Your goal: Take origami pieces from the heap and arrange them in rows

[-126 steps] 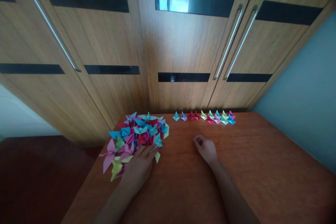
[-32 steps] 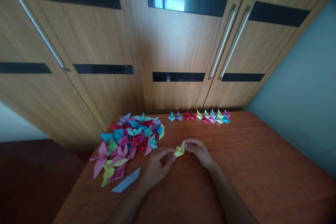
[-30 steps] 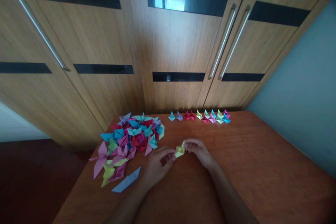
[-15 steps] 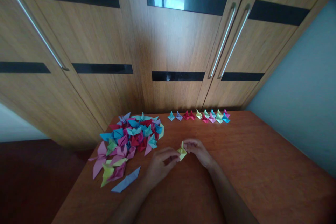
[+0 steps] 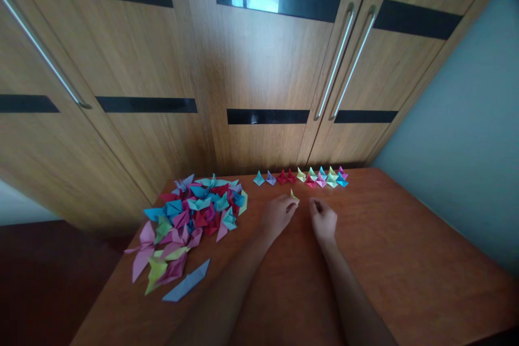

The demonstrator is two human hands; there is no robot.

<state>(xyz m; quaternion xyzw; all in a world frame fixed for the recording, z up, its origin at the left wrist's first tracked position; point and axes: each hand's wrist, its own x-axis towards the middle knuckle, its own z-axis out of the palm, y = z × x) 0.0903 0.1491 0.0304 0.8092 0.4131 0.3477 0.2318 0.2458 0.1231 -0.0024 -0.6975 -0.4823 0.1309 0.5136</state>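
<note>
My left hand pinches a small yellow folded-paper origami boat by its side, just in front of the row at the back; part of the paper is hidden by my fingers. A little to the right, my right hand is closed with its fingers curled in, apart from the yellow piece, and nothing shows in it. Beyond both hands stand small origami boats in several colours, among them a pink one, a red one and a teal one.
A heap of coloured origami covers the table's left side. Nearer to me lies a pale blue folded strip. The brown table stands against a wooden wardrobe with metal handles. A blue-grey wall rises at the right.
Both hands have moved forward, towards the row at the back, the left carrying the yellow origami boat. My right hand has come away from it. The view has shifted slightly.
</note>
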